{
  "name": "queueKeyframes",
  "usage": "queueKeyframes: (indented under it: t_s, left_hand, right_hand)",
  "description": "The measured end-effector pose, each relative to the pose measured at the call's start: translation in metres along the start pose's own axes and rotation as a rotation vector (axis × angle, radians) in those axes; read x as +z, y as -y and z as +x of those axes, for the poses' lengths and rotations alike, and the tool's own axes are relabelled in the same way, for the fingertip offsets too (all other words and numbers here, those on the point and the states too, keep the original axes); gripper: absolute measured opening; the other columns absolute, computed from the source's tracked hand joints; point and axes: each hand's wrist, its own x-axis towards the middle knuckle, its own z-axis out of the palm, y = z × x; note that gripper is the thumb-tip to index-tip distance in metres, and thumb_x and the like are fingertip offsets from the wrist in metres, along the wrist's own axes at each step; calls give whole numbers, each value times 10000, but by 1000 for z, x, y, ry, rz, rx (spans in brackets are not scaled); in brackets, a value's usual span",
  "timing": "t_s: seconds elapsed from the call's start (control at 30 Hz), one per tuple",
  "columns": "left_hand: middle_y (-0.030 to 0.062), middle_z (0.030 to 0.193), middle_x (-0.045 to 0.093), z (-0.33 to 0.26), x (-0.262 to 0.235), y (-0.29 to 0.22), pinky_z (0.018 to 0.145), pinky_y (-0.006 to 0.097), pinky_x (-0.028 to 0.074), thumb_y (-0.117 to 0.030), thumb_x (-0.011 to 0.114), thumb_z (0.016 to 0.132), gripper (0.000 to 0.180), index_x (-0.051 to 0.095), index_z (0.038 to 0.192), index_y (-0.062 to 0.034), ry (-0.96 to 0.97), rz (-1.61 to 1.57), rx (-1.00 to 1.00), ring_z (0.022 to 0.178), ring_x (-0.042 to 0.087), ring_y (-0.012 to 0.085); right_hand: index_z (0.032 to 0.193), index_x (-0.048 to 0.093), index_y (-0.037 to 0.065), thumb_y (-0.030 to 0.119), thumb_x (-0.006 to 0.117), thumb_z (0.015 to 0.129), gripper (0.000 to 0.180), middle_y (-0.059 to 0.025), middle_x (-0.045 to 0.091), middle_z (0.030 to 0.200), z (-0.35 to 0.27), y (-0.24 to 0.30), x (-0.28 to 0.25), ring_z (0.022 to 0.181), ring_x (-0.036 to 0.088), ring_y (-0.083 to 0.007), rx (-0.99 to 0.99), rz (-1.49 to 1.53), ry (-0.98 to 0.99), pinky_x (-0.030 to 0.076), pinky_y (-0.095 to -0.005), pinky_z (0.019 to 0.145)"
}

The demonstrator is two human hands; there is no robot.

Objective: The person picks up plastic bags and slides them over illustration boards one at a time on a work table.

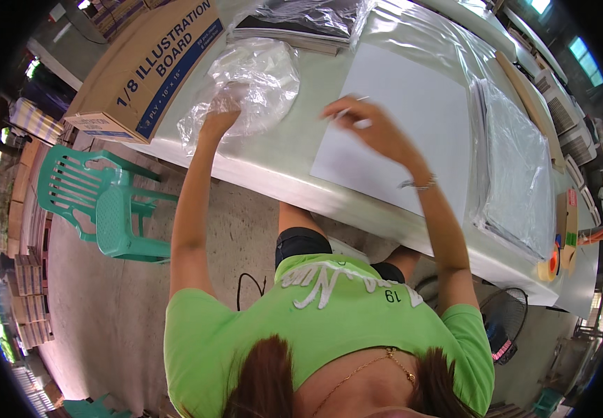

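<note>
My left hand (pixel 222 111) is at a crumpled heap of clear plastic bags (pixel 263 76) on the table's near left part. Its fingers are curled into the thin film and partly hidden by its glare. Over a large white sheet (pixel 402 111) hangs my right hand (pixel 378 131), smeared by motion. Between its bent fingers shows a small white object (pixel 363 124), too blurred to name. A bracelet circles that wrist. The white sheet lies flat, its near edge close to the table's front edge.
A long cardboard box (pixel 144 70) stands at the left table edge. Plastic-wrapped flat stacks lie at the back (pixel 301 24) and on the right (pixel 517 167). Tape rolls (pixel 549 265) sit at the right corner. A green plastic chair (pixel 117 202) is on the floor at left.
</note>
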Motion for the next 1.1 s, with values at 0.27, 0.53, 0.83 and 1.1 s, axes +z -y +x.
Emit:
queueKeyframes:
  t_s: [0.27,0.53,0.83,1.1]
  left_hand:
    - [128,1100,634,19,-5,-21,921,344,448,-188,547,853,251,662,1048,-77,-18,-402,70,1054,586,270]
    - [125,1032,639,-10,-64,-66,882,353,455,-181,591,838,227,660,1001,-38,-206,-594,118,982,598,271]
    - [131,1005,643,12,-27,-34,844,337,474,-14,562,762,240,645,985,-36,-360,-414,36,943,621,280]
    - [116,934,652,1,-57,-54,797,338,472,30,581,747,195,651,918,-36,-365,-545,11,876,630,268]
  right_hand:
    - [1143,591,73,78,572,840,304,-87,616,907,47,3,110,809,566,-182,-3,99,378,457,-335,761]
    - [1129,602,60,118,549,859,281,-73,619,873,58,-37,115,713,570,-146,29,219,284,467,-314,730]
    - [1113,609,58,126,555,863,265,-70,615,870,42,-33,117,693,569,-145,119,167,430,463,-320,720]
    - [1134,589,51,142,570,862,287,-82,607,895,47,-47,115,711,575,-143,107,266,327,461,-312,734]
